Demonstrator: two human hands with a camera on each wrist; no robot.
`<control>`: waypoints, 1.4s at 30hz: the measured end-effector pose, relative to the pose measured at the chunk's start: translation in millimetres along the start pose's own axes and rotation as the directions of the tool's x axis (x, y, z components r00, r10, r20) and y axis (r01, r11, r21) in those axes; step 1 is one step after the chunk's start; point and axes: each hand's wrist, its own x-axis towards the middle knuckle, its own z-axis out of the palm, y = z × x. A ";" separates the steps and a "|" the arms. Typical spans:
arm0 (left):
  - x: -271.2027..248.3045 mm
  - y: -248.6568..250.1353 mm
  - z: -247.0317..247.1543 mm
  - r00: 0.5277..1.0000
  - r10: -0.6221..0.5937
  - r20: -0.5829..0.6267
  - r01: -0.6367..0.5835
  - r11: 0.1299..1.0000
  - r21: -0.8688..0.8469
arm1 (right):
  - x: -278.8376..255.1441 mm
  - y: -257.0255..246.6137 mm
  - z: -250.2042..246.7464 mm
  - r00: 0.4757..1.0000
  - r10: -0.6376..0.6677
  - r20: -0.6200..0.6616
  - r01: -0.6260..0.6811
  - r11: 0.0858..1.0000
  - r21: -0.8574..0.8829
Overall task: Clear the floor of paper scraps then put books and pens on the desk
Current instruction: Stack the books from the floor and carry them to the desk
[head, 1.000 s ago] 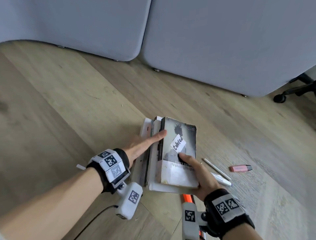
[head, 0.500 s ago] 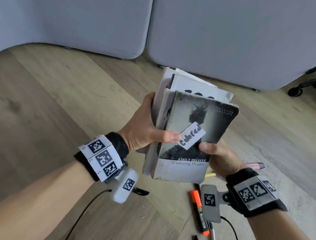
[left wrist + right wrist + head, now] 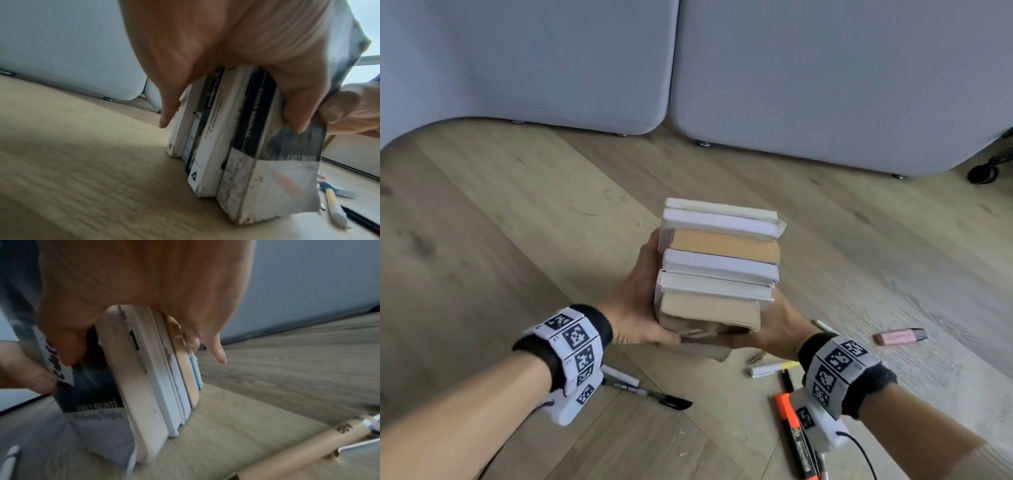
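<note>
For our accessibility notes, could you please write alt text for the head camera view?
Two hands, left hand and right hand, hold a stack of books upright between them above a wooden floor. Pens lie on the floor below, including an orange marker, a black pen and a pink highlighter.

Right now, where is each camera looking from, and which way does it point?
Head: worn on the head, faces forward and down at the book stack, both forearms and wristbands showing, pens on the floor.
Left wrist: looks along the left hand at the book spines.
Right wrist: looks along the right hand at the page edges and front cover.
Shared: all three views show the same stack; each wrist view glimpses the other hand's thumb.
</note>
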 end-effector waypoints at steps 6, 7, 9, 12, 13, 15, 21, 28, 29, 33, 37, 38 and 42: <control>-18.5 33.8 -22.6 0.994 -0.098 0.039 0.097 0.995 0.026 | 0.7 -38.1 -24.4 0.993 0.084 0.086 -0.077 0.993 -0.085; -22.6 43.3 -26.6 0.993 -0.109 0.054 0.108 0.994 0.024 | -3.2 -50.4 -32.1 0.991 0.093 0.094 -0.087 0.994 -0.061; -29.1 67.7 -34.3 0.988 -0.132 0.083 0.132 0.991 -0.001 | -13.8 -75.4 -50.6 0.990 0.107 0.090 -0.109 0.994 0.012; -31.1 113.4 -46.3 0.987 -0.123 0.102 0.131 0.988 -0.080 | -33.8 -115.2 -84.4 0.991 0.105 0.080 -0.112 0.990 0.091; -30.8 129.5 -50.6 0.987 -0.115 0.113 0.128 0.985 -0.115 | -40.7 -128.0 -96.0 0.991 0.114 0.075 -0.121 0.988 0.100; -31.9 159.5 -60.3 0.986 -0.097 0.136 0.119 0.979 -0.166 | -54.9 -150.6 -115.1 0.986 0.150 0.075 -0.158 0.982 0.108; -44.3 237.6 -90.9 0.975 -0.086 0.205 0.139 0.955 -0.264 | -94.1 -215.9 -153.8 0.966 0.249 0.075 -0.257 0.959 0.120; -71.3 330.2 -135.5 0.944 -0.154 0.290 0.235 0.934 -0.269 | -126.7 -308.0 -204.9 0.928 0.351 0.128 -0.373 0.879 0.297; -72.8 341.7 -144.7 0.939 -0.152 0.307 0.239 0.933 -0.269 | -127.8 -319.3 -208.6 0.920 0.369 0.133 -0.393 0.855 0.339; -81.1 387.8 -182.3 0.924 -0.147 0.353 0.251 0.930 -0.269 | -133.2 -372.0 -225.9 0.904 0.397 0.162 -0.427 0.797 0.427; -109.9 446.7 -221.1 0.915 -0.163 0.369 0.280 0.915 -0.290 | -160.2 -459.9 -262.0 0.880 0.446 0.164 -0.469 0.757 0.455; -116.3 465.9 -229.0 0.914 -0.156 0.374 0.279 0.911 -0.304 | -170.6 -482.4 -273.8 0.873 0.462 0.154 -0.477 0.746 0.466; -135.0 546.1 -257.4 0.900 -0.077 0.428 0.242 0.907 -0.346 | -222.9 -570.5 -314.1 0.864 0.504 0.008 -0.438 0.744 0.504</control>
